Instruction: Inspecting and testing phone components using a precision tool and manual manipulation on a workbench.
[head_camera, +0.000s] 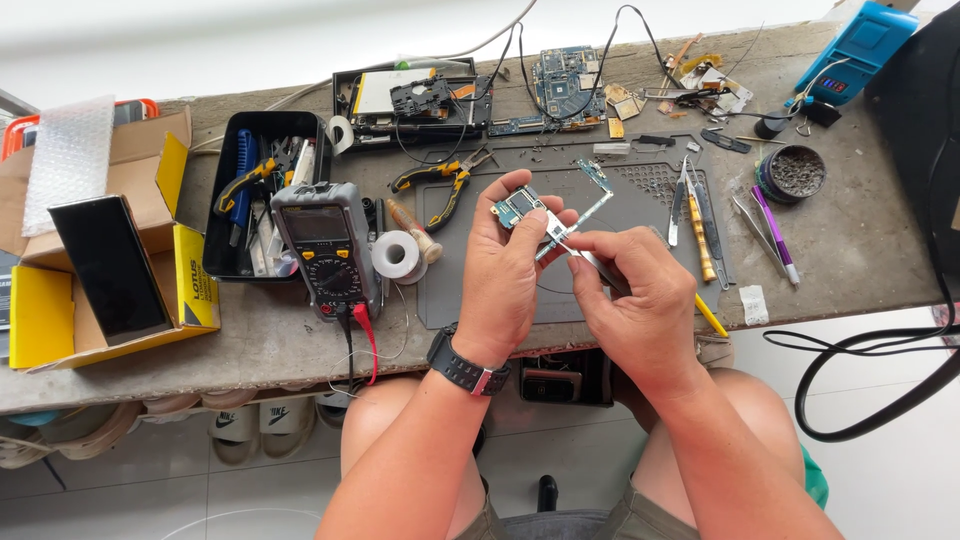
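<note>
The left hand (505, 262) is raised above the grey rubber work mat (640, 190), its back turned to the camera and the wrist with a black watch (466, 368) bent upward. Its fingers are curled closed around a small blue and silver phone circuit board (530, 212), which it holds in the air over the middle of the mat. The right hand (640, 300) comes from the right side, fingers closed in a pinch on thin metal tweezers (578, 253); their tip touches the board. A grey and yellow multimeter (325, 245) lies on the grey stone worktop (860, 240) to the left.
</note>
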